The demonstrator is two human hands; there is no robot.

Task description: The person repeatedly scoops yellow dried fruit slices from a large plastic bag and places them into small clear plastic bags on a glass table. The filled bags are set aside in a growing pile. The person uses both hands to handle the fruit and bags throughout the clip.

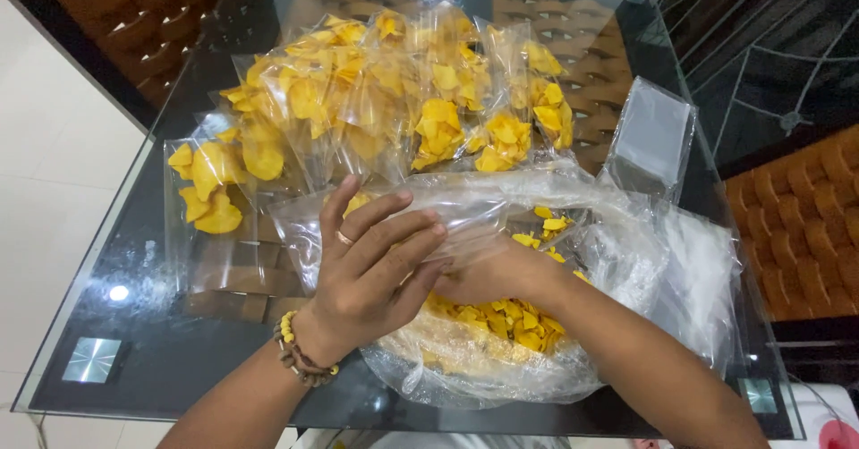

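A small clear pouch (452,221) is held at the mouth of a large clear plastic bag (626,270) that lies open on the glass bench (143,324), so that the yellow chips (501,319) heaped inside the bag can be reached directly from the pouch opening. The left hand (376,270) is laid over the near side of the pouch, fingers spread and curled on the film, so its grip is closed on the pouch and the film is kept taut. The right hand (497,275) is pushed in beneath the pouch and down toward the chips; its fingers are hidden by the left hand and the film, so it cannot be told whether this grip is clenched or released. The pouch thus lies directly under the left fingers and above the right hand, touching both, while the loose chips lie just below and in front of the right wrist. Filled pouches of chips (394,100) are laid in rows at the far side of the bench, well apart from the hands, and a stack of empty pouches (651,136) is set beside the big bag at the right
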